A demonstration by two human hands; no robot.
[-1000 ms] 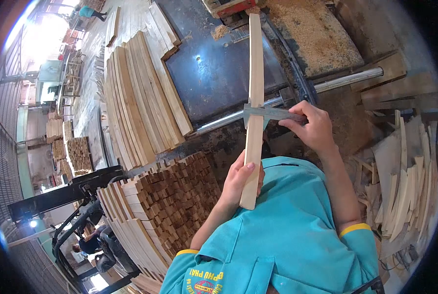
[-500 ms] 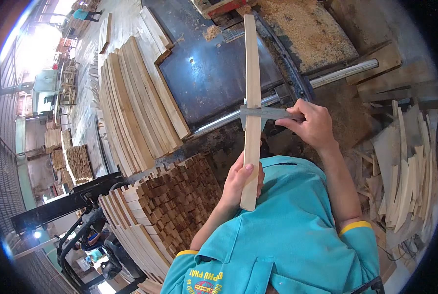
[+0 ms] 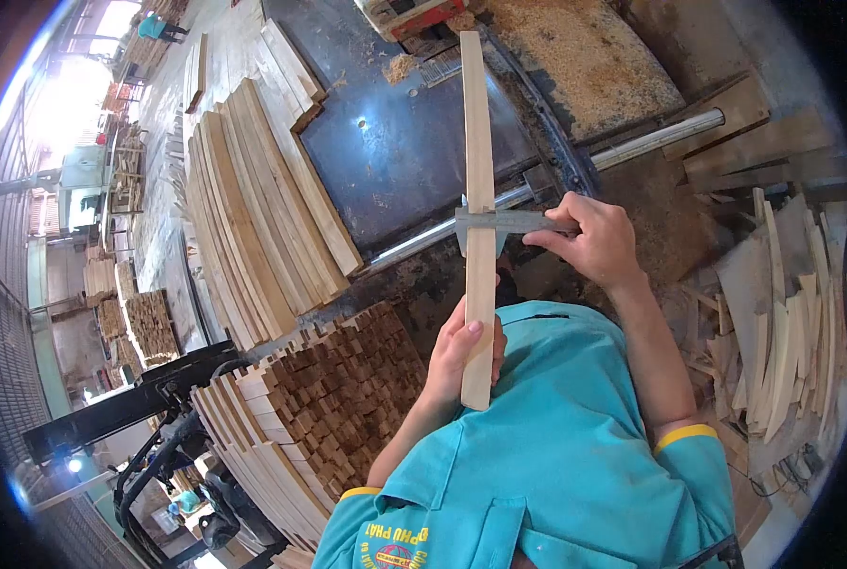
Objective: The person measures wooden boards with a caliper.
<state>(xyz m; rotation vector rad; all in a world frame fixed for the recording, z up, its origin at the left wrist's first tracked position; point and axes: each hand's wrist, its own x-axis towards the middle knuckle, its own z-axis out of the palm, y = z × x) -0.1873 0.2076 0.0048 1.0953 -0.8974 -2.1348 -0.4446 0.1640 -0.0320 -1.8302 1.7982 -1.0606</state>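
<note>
The left hand (image 3: 457, 351) is clamped on the near end of a long pale wooden slat (image 3: 478, 180), held upright over the dark machine table (image 3: 414, 142). The right hand (image 3: 594, 242) pinches a metal caliper (image 3: 499, 222) across the slat's middle. A plank stack (image 3: 253, 209) lies close at left.
</note>
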